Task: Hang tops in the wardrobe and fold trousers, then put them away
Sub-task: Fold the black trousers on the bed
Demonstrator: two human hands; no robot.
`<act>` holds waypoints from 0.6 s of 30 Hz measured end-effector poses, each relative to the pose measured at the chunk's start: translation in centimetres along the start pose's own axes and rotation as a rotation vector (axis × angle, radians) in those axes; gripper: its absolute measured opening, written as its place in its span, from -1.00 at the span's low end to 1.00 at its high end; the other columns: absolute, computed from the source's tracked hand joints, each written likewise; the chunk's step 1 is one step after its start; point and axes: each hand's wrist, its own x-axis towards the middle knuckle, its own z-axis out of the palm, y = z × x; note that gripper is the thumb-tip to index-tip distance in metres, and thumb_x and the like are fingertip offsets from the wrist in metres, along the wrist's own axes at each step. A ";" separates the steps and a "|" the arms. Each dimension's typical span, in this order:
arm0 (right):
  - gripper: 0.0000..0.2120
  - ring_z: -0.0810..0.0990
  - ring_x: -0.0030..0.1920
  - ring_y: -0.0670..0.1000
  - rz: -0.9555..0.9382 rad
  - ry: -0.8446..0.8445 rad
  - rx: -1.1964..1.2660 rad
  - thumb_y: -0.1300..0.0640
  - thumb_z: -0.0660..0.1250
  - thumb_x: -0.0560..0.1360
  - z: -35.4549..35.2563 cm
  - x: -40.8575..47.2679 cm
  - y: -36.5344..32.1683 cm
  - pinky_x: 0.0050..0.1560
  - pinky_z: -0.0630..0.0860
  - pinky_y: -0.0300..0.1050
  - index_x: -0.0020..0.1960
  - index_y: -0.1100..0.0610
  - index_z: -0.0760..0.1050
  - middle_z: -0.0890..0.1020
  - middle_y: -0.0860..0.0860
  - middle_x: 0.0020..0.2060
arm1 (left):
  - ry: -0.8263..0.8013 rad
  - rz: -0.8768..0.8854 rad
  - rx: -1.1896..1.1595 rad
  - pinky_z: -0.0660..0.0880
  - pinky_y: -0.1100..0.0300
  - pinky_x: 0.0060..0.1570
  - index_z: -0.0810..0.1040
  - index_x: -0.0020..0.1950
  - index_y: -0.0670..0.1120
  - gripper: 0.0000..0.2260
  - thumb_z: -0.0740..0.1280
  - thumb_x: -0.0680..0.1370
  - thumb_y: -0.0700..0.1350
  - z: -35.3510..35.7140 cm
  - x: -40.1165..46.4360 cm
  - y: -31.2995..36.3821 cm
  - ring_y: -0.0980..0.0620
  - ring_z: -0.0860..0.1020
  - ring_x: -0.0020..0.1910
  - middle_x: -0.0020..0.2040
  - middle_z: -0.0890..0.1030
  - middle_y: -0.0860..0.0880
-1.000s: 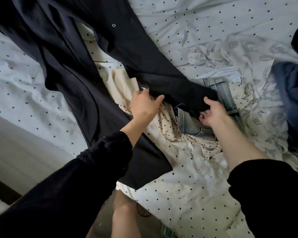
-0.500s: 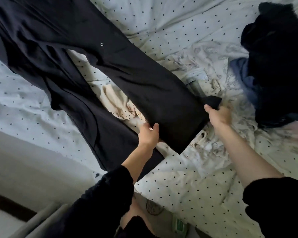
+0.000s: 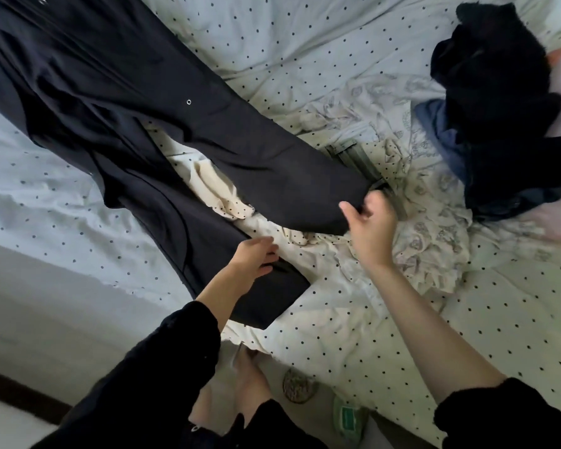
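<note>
Two legs: the black trousers lie spread on the dotted bedsheet, their hems nearest the person and the waist far off at the upper left.
Long axis: each leg runs diagonally, from the hems by the hands away to the upper left.
Left hand: nearest, it lies on the near leg's hem end, fingers curled at the cloth edge; a true pinch I cannot tell.
Right hand: just beyond, at the far leg's hem corner, thumb and fingers curled on the cloth and lifting it slightly.
Gap: a strip of cream cloth shows between the two legs, so the far leg must likely swing toward the left hand to stack on the near one.
Nearer hand: each hand already sits at its own hem.
Beyond the trousers: a dark clothes heap lies well to the right.
Change: half a second ago both hands held the far leg's hem; the left hand has since dropped to the near leg.
</note>
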 end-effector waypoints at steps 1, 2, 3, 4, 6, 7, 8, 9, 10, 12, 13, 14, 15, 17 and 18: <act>-0.81 0.41 -0.38 0.00 -0.161 -0.018 -0.072 0.29 0.44 0.40 0.6 -1.1 -1.0 -0.33 0.30 -0.35 -0.21 0.22 0.41 0.45 -0.06 -0.39 | -0.024 0.027 -0.070 0.43 0.05 0.15 0.44 0.26 -0.14 -0.74 0.16 0.63 -0.04 -0.5 -0.2 0.4 -0.06 0.53 0.15 0.16 0.56 -0.09; -0.83 0.44 -0.38 0.00 -0.306 -0.076 -0.135 0.32 0.45 0.38 1.4 -2.5 -1.8 -0.31 0.31 -0.31 -0.23 0.25 0.44 0.49 -0.01 -0.39 | -0.032 0.062 -0.146 0.43 0.05 0.14 0.44 0.24 -0.13 -0.71 0.14 0.64 0.01 -1.4 -0.5 0.7 -0.05 0.54 0.14 0.16 0.56 -0.08; -0.87 0.54 -0.32 0.05 -0.423 -0.153 -0.193 0.36 0.46 0.34 2.2 -3.7 -2.0 -0.25 0.40 -0.23 -0.21 0.29 0.50 0.59 0.06 -0.32 | -0.033 0.093 -0.211 0.43 0.05 0.12 0.45 0.21 -0.11 -0.69 0.12 0.64 0.07 -2.1 -0.6 1.2 -0.03 0.55 0.11 0.13 0.58 -0.07; -0.85 0.63 -0.19 0.10 -0.521 -0.237 -0.245 0.41 0.46 0.29 3.0 -5.1 -2.0 -0.15 0.51 -0.16 -0.17 0.30 0.56 0.66 0.11 -0.21 | -0.019 0.120 -0.248 0.43 0.06 0.09 0.47 0.16 -0.09 -0.66 0.11 0.62 0.13 -3.0 -0.6 1.4 0.00 0.56 0.07 0.09 0.60 -0.04; -0.75 0.67 -0.01 0.11 -0.680 -0.421 -0.336 0.47 0.46 0.20 4.6 -8.1 -0.9 -0.03 0.58 -0.03 -0.16 0.27 0.62 0.70 0.09 -0.08 | 0.012 0.165 -0.218 0.48 0.11 0.02 0.53 0.07 -0.04 -0.62 0.13 0.58 0.23 -5.1 -0.5 1.5 0.06 0.60 -0.01 0.00 0.64 0.02; -0.74 0.67 0.00 0.09 -0.745 -0.504 -0.375 0.48 0.47 0.16 5.1 -9.5 0.1 -0.05 0.61 -0.04 -0.21 0.24 0.62 0.70 0.06 -0.08 | 0.018 0.185 -0.160 0.51 0.13 -0.01 0.55 0.07 -0.03 -0.60 0.16 0.55 0.26 -5.8 -0.4 1.3 0.07 0.61 -0.03 -0.02 0.65 0.04; -0.72 0.68 -0.01 0.07 -0.790 -0.581 -0.410 0.48 0.50 0.11 5.5 -10.6 1.0 -0.10 0.62 -0.07 -0.25 0.22 0.62 0.71 0.04 -0.08 | 0.021 0.200 -0.087 0.54 0.15 -0.03 0.55 0.11 -0.03 -0.59 0.21 0.52 0.27 -6.3 -0.3 1.1 0.08 0.62 -0.03 0.00 0.66 0.03; -0.69 0.68 -0.02 0.06 -0.807 -0.655 -0.441 0.48 0.53 0.06 5.8 -11.6 2.1 -0.14 0.62 -0.09 -0.28 0.20 0.61 0.71 0.03 -0.08 | 0.035 0.206 -0.013 0.57 0.18 -0.08 0.53 0.15 -0.04 -0.58 0.26 0.50 0.25 -6.8 0.0 0.4 0.08 0.63 -0.05 0.01 0.66 0.02; -0.67 0.68 -0.02 0.07 -0.808 -0.722 -0.466 0.47 0.55 0.02 6.2 -12.4 3.1 -0.16 0.62 -0.11 -0.30 0.19 0.60 0.71 0.03 -0.08 | 0.078 0.201 0.058 0.58 0.21 -0.15 0.50 0.16 -0.06 -0.60 0.33 0.49 0.19 -7.1 0.5 -0.4 0.08 0.63 -0.08 0.01 0.64 0.01; -0.64 0.68 -0.02 0.07 -0.809 -0.802 -0.524 0.44 0.57 -0.03 6.6 -13.3 4.5 -0.19 0.62 -0.12 -0.32 0.18 0.58 0.71 0.03 -0.08 | 0.224 0.200 0.186 0.61 0.14 -0.20 0.46 0.10 -0.10 -0.72 0.39 0.50 0.01 -7.4 1.7 -2.4 0.03 0.61 -0.12 -0.04 0.60 -0.02; -0.64 0.68 -0.02 0.06 -0.815 -0.831 -0.546 0.44 0.57 -0.03 6.9 -13.8 5.1 -0.20 0.62 -0.13 -0.32 0.18 0.58 0.71 0.03 -0.07 | 0.309 0.198 0.274 0.61 0.05 -0.15 0.45 0.04 -0.12 -0.80 0.39 0.50 -0.07 -7.7 2.3 -3.5 -0.03 0.59 -0.14 -0.08 0.57 -0.06; -0.63 0.68 -0.01 0.06 -0.823 -0.844 -0.554 0.44 0.57 -0.03 7.2 -14.1 5.7 -0.22 0.61 -0.14 -0.31 0.17 0.57 0.71 0.02 -0.07 | 0.377 0.189 0.348 0.60 0.00 -0.10 0.45 -0.03 -0.14 -0.86 0.36 0.51 -0.13 -8.0 2.8 -4.5 -0.09 0.58 -0.17 -0.14 0.55 -0.11; -0.62 0.68 -0.01 0.06 -0.826 -0.859 -0.559 0.45 0.57 -0.03 7.3 -14.1 5.8 -0.25 0.59 -0.15 -0.30 0.17 0.57 0.71 0.03 -0.07 | 0.415 0.177 0.386 0.59 -0.01 -0.11 0.44 -0.09 -0.16 -0.89 0.34 0.52 -0.16 -8.3 3.1 -5.0 -0.11 0.57 -0.23 -0.18 0.54 -0.15; -0.62 0.68 -0.02 0.07 -0.804 -0.885 -0.563 0.48 0.55 -0.02 7.6 -14.3 6.5 -0.31 0.58 -0.16 -0.28 0.19 0.58 0.71 0.03 -0.09 | 0.416 0.106 0.346 0.57 0.10 -0.27 0.40 -0.17 -0.16 -0.86 0.33 0.54 -0.18 -9.5 3.3 -6.7 -0.07 0.54 -0.39 -0.22 0.52 -0.19; -0.62 0.69 -0.04 0.09 -0.802 -0.890 -0.565 0.50 0.53 -0.01 7.8 -14.3 6.9 -0.32 0.59 -0.15 -0.27 0.21 0.59 0.71 0.04 -0.10 | 0.408 0.071 0.311 0.53 0.16 -0.35 0.38 -0.21 -0.14 -0.82 0.33 0.54 -0.18 -10.3 3.4 -7.5 -0.01 0.54 -0.45 -0.24 0.52 -0.18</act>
